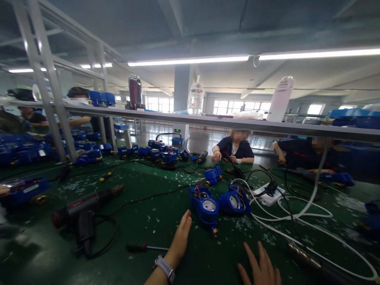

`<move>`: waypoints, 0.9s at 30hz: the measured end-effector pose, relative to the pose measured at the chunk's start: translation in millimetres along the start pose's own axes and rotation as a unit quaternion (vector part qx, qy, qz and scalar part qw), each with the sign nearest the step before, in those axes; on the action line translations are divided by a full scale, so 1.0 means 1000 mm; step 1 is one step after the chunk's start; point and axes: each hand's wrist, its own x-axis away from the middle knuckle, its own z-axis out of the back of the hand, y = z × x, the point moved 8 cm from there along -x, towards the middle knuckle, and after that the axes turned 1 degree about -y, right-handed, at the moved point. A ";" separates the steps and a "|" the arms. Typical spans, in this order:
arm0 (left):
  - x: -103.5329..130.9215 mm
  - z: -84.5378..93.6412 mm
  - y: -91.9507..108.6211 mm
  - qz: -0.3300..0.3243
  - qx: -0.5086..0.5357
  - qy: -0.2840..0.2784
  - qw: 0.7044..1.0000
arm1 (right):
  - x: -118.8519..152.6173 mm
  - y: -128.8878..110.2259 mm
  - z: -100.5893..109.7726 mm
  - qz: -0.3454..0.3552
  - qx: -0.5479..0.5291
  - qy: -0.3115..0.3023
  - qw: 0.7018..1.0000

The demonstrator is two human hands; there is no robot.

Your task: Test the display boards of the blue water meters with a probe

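Observation:
My left hand (180,236), with a watch (164,268) on its wrist, is held edge-on over the green table, fingers stretched out and nothing in it. Just beyond its fingertips is a blue water meter (208,206) with a round dial, a brass end and bare wires. A second blue water meter (234,202) sits beside it to the right. At the bottom, my right hand (259,265) is spread open, palm down and without anything in it. Partly behind my left forearm lies a screwdriver (139,247).
A heat gun (84,211) lies at left. At right are a white power strip (269,194), looping white cable and a metal-tipped tool (303,253). A shelf (178,117) with bottles crosses above. Co-workers sit opposite; more blue meters (162,151) stand at the back.

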 end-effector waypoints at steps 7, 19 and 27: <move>-0.014 -0.015 -0.014 -0.027 -0.057 -0.030 0.998 | -0.037 -0.095 -0.018 0.104 -0.167 0.110 0.974; -0.036 -0.013 -0.039 -0.042 -0.077 -0.010 0.996 | -0.101 -0.119 -0.039 0.096 -0.147 0.087 0.981; -0.050 -0.005 -0.053 -0.048 -0.071 0.000 0.996 | -0.136 -0.125 -0.035 0.043 -0.113 0.097 0.988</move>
